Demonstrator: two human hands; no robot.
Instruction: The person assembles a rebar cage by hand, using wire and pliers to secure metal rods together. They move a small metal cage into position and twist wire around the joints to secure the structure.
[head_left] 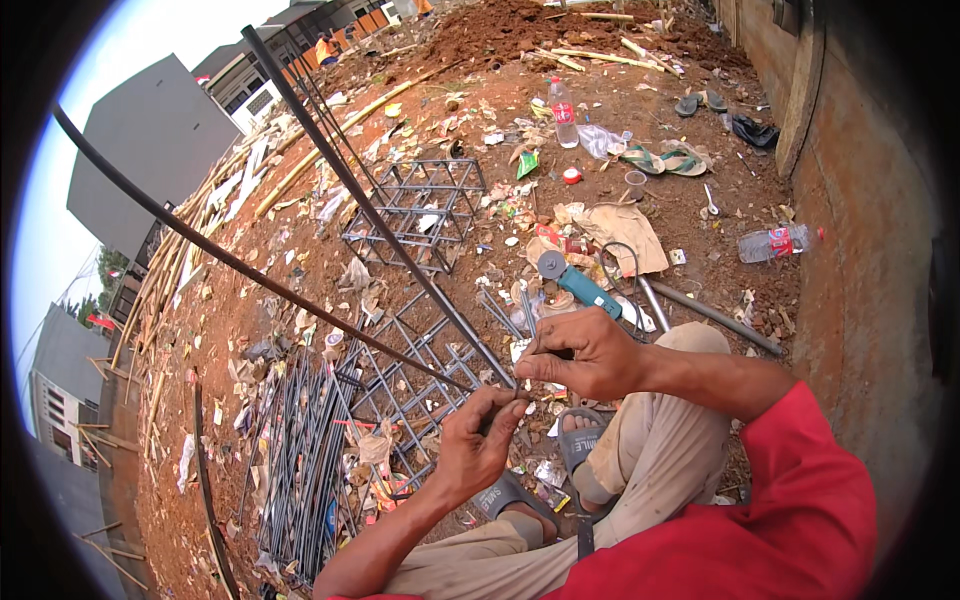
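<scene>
Both my hands are close together in front of my knees, near where two long dark steel bars come down. My left hand is closed, thumb and fingers pressed together beside the lower ends of the bars; what lies in the pinch is too small to make out. Just above and to the right, my right hand is closed in a pinch, and its contents are also unclear. One straight steel bar slants up to the left. A second, curved steel bar reaches further left.
A pile of steel rods lies left of my feet, beside a welded-looking bar frame. Further off stands another bar cage. An angle grinder, a metal pipe and plastic bottles lie rightward, near a wall. Litter covers the soil.
</scene>
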